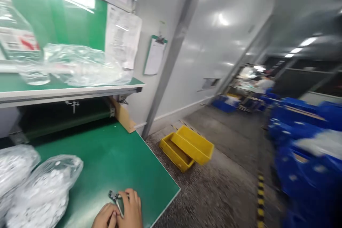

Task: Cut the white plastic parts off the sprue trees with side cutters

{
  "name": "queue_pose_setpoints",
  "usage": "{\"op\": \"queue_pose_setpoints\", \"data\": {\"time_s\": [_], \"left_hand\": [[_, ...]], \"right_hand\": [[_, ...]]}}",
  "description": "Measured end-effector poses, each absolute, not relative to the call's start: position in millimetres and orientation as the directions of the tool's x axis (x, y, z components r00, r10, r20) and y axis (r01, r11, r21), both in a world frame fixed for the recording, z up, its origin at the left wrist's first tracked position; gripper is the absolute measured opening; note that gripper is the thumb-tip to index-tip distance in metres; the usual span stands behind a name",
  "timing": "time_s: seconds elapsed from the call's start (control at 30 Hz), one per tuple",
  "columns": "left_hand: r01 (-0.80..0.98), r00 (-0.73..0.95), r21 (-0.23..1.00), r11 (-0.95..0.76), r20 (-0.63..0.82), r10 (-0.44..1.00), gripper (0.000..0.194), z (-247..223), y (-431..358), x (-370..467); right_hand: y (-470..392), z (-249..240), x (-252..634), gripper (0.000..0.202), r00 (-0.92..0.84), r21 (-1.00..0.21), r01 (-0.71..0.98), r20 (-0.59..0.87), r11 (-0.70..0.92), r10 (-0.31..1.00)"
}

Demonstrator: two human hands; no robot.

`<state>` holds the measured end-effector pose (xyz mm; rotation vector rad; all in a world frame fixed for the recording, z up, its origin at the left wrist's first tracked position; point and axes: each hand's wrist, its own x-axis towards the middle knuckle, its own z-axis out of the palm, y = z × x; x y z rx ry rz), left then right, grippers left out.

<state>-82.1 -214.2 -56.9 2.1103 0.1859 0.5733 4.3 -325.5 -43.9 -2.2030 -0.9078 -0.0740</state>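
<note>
At the bottom of the head view, my left hand (105, 216) and my right hand (131, 208) come together low over the green tabletop (107, 164). Between them is a small part (113, 195), dark and silver at its far end, with a pale narrow strip running back toward my fingers. My right hand is closed over its right side, fingers bent. The curled fingers of my left hand press together at its near end, beside my right thumb. Blur and my fingers hide the part's exact kind.
Clear bags of small white pieces (40, 196) lie at the left. Above, a shelf (80, 91) carries a plastic bottle (21, 42) and clear plastic bags (85, 69). Yellow bins (192, 144) sit on the floor beyond the table's right edge. Blue containers (301, 171) stand farther right.
</note>
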Motion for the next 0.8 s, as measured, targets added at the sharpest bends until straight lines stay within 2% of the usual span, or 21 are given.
{"op": "queue_pose_setpoints", "data": {"time_s": [0.13,0.3,0.4,0.5,0.57,0.67,0.73,0.8], "left_hand": [[-0.033,0.834,0.841,-0.539,0.321,0.449,0.032,-43.9,-226.2,-86.5],[0.100,0.771,0.917,-0.385,0.173,0.612,0.036,-35.9,-235.7,-89.0],[0.145,0.793,0.872,-0.468,0.181,0.582,0.031,-27.7,-239.5,-92.3],[0.213,0.791,0.796,-0.567,0.200,0.578,0.029,-24.2,-240.1,-107.8],[0.324,0.688,0.772,-0.548,0.205,0.696,0.030,-26.0,-238.1,-126.6],[0.510,0.406,0.750,-0.421,0.222,0.887,0.029,-26.6,-236.5,-159.3],[0.596,0.237,0.738,-0.317,0.216,0.947,0.028,-21.9,-239.8,-176.0],[0.651,0.158,0.718,-0.247,0.190,0.969,0.028,-15.3,-244.6,-184.8]], "right_hand": [[-320.1,-34.2,22.9,0.051,0.671,-0.567,0.698,0.304,-0.437,0.676],[-280.8,19.8,62.0,0.016,0.515,-0.514,0.786,0.237,-0.343,0.824],[-237.9,56.8,77.5,0.012,0.374,-0.464,0.860,0.288,-0.213,0.882],[-181.5,85.3,82.8,0.013,0.287,-0.474,0.873,0.305,-0.116,0.908],[-140.1,101.1,83.0,0.017,0.254,-0.493,0.866,0.283,-0.087,0.925],[-81.6,124.0,82.4,0.029,0.212,-0.494,0.868,0.281,-0.048,0.936],[-46.0,137.5,81.9,0.045,0.183,-0.493,0.870,0.274,-0.026,0.944],[-10.6,147.2,80.3,0.062,0.222,-0.492,0.867,0.242,-0.078,0.945]]}}
